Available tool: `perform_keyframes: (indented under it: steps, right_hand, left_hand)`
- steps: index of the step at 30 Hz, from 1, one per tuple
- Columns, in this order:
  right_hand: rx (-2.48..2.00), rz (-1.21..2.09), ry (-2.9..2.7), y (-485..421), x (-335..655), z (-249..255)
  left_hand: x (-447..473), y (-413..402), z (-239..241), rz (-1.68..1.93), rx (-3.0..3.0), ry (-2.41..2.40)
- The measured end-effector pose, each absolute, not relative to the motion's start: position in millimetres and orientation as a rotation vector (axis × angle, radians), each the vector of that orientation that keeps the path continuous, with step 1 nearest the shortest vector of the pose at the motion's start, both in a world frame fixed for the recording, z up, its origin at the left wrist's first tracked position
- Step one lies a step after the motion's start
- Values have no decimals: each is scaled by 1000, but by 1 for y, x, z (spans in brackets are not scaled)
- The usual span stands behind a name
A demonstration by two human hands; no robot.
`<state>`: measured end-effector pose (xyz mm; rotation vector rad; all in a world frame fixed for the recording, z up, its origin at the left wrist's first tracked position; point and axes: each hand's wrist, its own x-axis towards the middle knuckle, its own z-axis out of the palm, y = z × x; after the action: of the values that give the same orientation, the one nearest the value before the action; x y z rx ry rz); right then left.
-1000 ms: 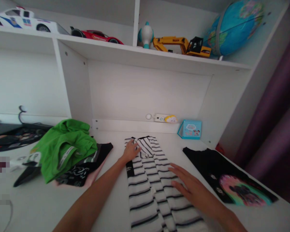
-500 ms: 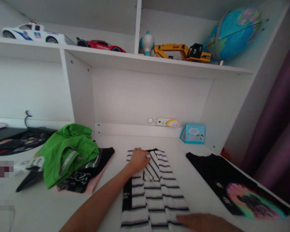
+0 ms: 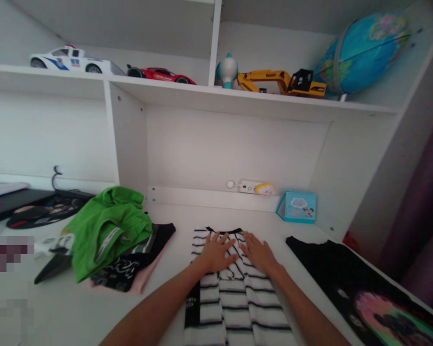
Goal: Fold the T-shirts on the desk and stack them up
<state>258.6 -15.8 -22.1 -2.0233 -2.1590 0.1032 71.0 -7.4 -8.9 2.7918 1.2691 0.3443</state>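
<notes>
A white shirt with black stripes (image 3: 234, 300) lies on the white desktop in front of me, its sides folded inward and its black-trimmed neckline at the far end. My left hand (image 3: 218, 252) rests flat on the upper left of the shirt, fingers spread. Beside it, my right hand (image 3: 258, 252) lies on the upper right part, fingers stretched toward the collar. Neither hand grips the cloth. To the right is a folded black shirt (image 3: 328, 269) with a colourful print. On the left, a crumpled green garment (image 3: 111, 230) sits on top of several other clothes.
A blue desk calendar (image 3: 298, 206) stands at the back right, near a power strip (image 3: 247, 186) on the back panel. Overhead, a shelf (image 3: 180, 91) holds toy cars, a yellow toy excavator (image 3: 285, 81) and a globe (image 3: 364, 53). Black trays with small items are at far left.
My right hand has moved from the near right edge up onto the shirt's upper right, beside my left hand. The left stays on the shirt, fingers now more spread. The view has shifted slightly left.
</notes>
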Motion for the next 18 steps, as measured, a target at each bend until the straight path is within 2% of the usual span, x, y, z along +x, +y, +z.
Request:
perform_keyframes:
  steps: [4, 13, 18]
  right_hand:
    - [-2119, 122, -2124, -16, 258, -25]
    - [-2169, 142, -2123, -19, 259, -15]
    - [-2001, 164, -2203, -31, 234, -6]
  left_hand:
    - [67, -6, -8, 320, 2680, 1518]
    - [59, 10, -9, 233, 2579, 1597]
    - [57, 18, -10, 229, 2603, 1596]
